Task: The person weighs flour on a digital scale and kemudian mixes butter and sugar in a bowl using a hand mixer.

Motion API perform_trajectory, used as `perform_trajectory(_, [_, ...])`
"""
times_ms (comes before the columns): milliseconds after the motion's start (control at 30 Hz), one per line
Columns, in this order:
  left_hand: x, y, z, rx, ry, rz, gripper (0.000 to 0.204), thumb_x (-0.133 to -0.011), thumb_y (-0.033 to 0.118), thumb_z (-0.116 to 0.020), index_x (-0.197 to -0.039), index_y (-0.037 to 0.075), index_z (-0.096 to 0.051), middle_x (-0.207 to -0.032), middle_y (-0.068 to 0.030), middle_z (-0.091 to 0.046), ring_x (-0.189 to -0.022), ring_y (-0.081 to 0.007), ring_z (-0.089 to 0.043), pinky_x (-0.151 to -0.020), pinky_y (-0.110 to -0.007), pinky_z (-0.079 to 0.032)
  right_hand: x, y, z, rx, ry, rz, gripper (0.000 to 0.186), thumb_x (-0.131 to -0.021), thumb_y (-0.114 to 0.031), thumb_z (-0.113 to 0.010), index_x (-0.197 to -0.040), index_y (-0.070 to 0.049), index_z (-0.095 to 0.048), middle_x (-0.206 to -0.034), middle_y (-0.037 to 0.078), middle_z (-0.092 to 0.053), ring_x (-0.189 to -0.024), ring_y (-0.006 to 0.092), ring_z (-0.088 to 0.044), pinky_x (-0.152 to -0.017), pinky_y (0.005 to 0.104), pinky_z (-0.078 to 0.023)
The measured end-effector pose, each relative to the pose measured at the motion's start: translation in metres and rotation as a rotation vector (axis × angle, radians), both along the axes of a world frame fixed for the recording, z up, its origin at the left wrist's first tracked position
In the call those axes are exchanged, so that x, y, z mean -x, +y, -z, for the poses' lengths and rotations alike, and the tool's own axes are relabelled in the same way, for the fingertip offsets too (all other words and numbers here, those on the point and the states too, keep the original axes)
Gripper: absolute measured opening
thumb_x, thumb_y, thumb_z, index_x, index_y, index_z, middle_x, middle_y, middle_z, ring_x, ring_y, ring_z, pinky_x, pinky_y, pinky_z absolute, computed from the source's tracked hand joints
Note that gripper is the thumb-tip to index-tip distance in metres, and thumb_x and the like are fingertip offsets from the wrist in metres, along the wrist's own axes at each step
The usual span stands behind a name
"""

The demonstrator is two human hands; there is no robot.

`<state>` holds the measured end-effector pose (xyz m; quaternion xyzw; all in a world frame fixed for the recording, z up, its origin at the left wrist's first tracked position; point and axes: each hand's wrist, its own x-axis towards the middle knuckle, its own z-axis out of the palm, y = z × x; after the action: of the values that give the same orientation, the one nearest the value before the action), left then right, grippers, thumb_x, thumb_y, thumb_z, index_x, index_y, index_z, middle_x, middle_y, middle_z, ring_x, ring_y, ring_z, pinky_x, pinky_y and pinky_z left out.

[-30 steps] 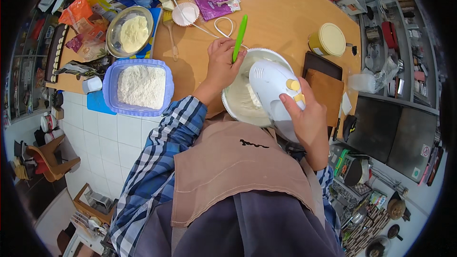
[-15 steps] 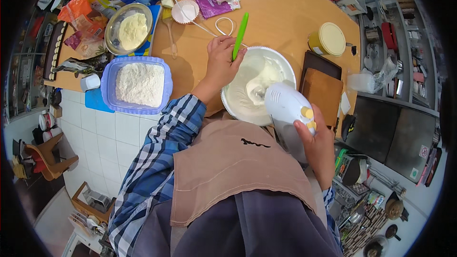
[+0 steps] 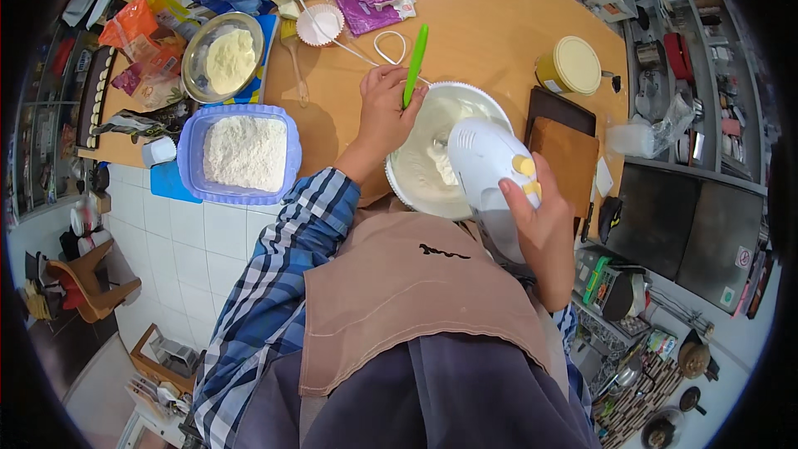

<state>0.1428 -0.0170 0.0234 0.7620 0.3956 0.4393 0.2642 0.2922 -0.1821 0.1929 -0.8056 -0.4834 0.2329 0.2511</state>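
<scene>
My right hand (image 3: 542, 220) grips a white electric hand mixer (image 3: 484, 154) with yellowish buttons. The mixer's beater end dips into a white bowl (image 3: 500, 112) of pale, creamy batter (image 3: 420, 158); the body hides most of the beaters. At the bowl's left rim, my left hand (image 3: 386, 108) is closed around a green-handled utensil (image 3: 417, 62) that stands up, tilted slightly; its lower end is hidden. Left of that hand sits a lavender tub (image 3: 189, 154) holding white powder (image 3: 243, 152).
A metal bowl (image 3: 189, 58) of pale yellow powder, a pastry brush (image 3: 297, 66) and paper cups (image 3: 320, 25) lie at the left and back. The mixer's white cord (image 3: 349, 50) crosses the table. A lidded yellow tub (image 3: 573, 65) and a brown board (image 3: 561, 162) stand right.
My right hand has moved the mixer left and slightly up across the bowl, covering more of the batter. My left hand keeps its place at the rim.
</scene>
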Motion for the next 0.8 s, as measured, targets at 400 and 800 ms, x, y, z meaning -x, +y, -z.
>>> perform_trajectory(400, [0.001, 0.0, 0.004, -0.01, 0.016, -0.012, 0.014, -0.085, 0.018, -0.067, -0.084, 0.005, -0.069, -0.113, -0.0058, -0.065, -0.11, -0.0283, -0.05, -0.094, -0.041, -0.035, 0.007, 0.014, 0.008, 0.052, 0.066, -0.066, 0.062, -0.086, -0.034, -0.066, -0.128, 0.008, -0.047, -0.09, 0.031, -0.064, -0.086, 0.0402, -0.067, -0.072, 0.0409, -0.052])
perform_trajectory(800, [0.013, 0.014, -0.018, 0.49, -0.184, 0.325, 0.027, -0.087, 0.024, -0.067, -0.101, 0.001, -0.068, -0.109, -0.0118, -0.064, -0.107, -0.0241, -0.055, -0.094, -0.037, -0.042, -0.01, 0.008, 0.003, 0.063, 0.064, -0.116, 0.049, -0.072, -0.016, -0.073, -0.112, 0.006, -0.057, -0.089, 0.026, -0.065, -0.08, 0.0364, -0.066, -0.069, 0.0371, -0.051])
